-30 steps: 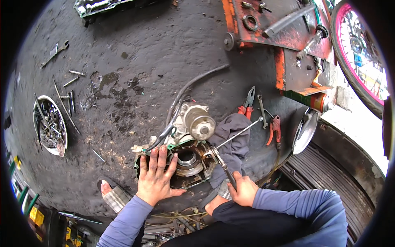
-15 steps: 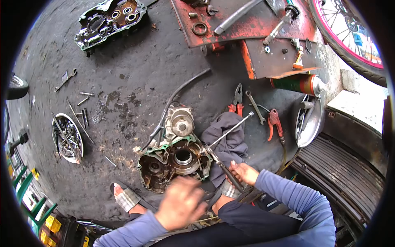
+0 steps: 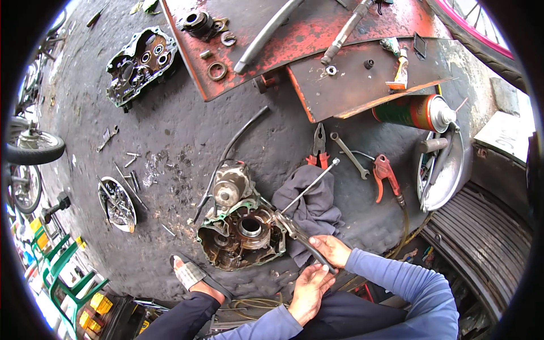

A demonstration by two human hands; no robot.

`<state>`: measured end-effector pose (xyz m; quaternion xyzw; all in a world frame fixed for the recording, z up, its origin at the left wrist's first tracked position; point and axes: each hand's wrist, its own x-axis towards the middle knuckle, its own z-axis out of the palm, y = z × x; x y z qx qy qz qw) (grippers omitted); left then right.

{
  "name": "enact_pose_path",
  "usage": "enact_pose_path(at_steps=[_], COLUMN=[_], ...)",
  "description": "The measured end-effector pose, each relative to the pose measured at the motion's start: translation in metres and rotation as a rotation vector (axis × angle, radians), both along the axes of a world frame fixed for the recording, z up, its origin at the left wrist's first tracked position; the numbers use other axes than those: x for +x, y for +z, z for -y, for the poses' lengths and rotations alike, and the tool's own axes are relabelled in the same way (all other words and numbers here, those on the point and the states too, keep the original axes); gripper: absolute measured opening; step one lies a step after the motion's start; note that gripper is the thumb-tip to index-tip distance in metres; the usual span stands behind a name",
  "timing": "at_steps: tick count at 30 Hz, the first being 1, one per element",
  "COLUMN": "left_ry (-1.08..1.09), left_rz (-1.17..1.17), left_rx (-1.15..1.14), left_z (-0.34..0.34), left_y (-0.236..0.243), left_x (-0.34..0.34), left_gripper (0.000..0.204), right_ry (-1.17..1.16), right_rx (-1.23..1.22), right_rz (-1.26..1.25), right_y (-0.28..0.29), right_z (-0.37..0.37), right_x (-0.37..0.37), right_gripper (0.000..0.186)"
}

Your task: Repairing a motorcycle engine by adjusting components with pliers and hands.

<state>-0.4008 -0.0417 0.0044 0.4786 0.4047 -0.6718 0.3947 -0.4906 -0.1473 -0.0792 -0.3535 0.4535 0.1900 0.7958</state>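
Observation:
A dark-handled metal bar (image 3: 307, 245) slants from beside the opened engine case toward me. My right hand (image 3: 333, 251) closes around the handle from the right side. The fingertips of my left hand (image 3: 310, 290) pinch the near end of that handle. At its far end, the bar's silver part lies by the right edge of the engine case (image 3: 229, 256), which is oily inside with a round metal bore. A thin rod (image 3: 310, 187) with a small knobbed tip runs from there across a crumpled grey cloth (image 3: 317, 209). Whether rod and bar are joined, I cannot tell.
Pliers (image 3: 319, 147), a spanner (image 3: 350, 156) and a red air gun (image 3: 385, 177) lie beyond the cloth. A bowl of small parts (image 3: 130, 225) sits left. Another case half (image 3: 141, 65) lies far left; a red metal sheet (image 3: 192, 71) holds loose parts.
My left hand has come from in front of the engine case to the near end of the bar, beside my right hand. The head view has shifted.

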Motion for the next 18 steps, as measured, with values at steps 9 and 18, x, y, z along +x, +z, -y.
enact_pose_path(at_steps=[9,18], left_ry=[0.023,-0.105], left_rz=[0.090,0.035], left_rx=[0.076,0.116], left_z=[0.009,0.017], left_y=[0.001,-0.003], left_x=[-0.009,-0.009], left_gripper=[0.025,0.018], right_ry=[0.125,0.170], right_rx=[0.084,-0.006], right_rz=[0.072,-0.059], right_y=[-0.010,0.008], right_z=[0.007,0.008], right_x=[-0.002,-0.011], right_gripper=[0.051,0.055])
